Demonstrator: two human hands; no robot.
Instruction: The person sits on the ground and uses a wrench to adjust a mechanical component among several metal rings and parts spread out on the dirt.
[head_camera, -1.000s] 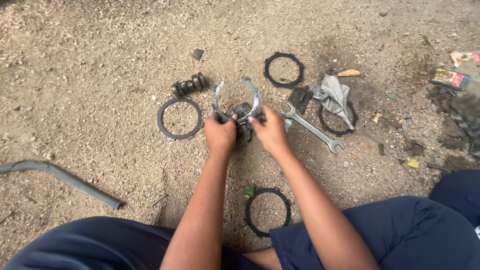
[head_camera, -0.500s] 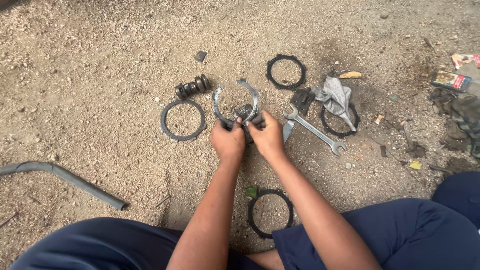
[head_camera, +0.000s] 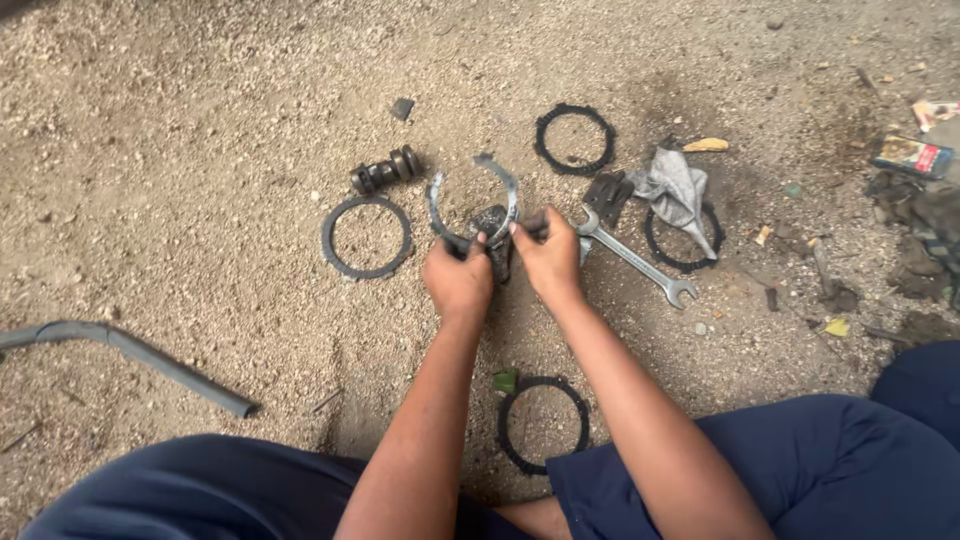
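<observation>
My left hand (head_camera: 457, 280) and my right hand (head_camera: 547, 255) are held close together over the gravel ground. Both grip a curved, forked metal part (head_camera: 474, 190) whose two shiny arms rise away from me in an open ring. A dark greasy lump (head_camera: 490, 222) sits between my fingertips at the fork's base. A flat dark ring (head_camera: 366, 237) lies left of my left hand. Close to my right hand's right side lies an open-ended spanner (head_camera: 637, 262). A small ribbed shaft (head_camera: 385, 170) rests up and left of the fork.
More dark rings lie around: one at top centre (head_camera: 574, 139), one under a grey rag (head_camera: 680, 190), one near my legs (head_camera: 543, 424). A bent grey pipe (head_camera: 130, 352) crosses the left ground. Litter and a small packet (head_camera: 910, 155) sit at the right edge.
My hands and the forked part have stayed in much the same spot; the view shifted slightly. My fingers regripped the base of the fork a little.
</observation>
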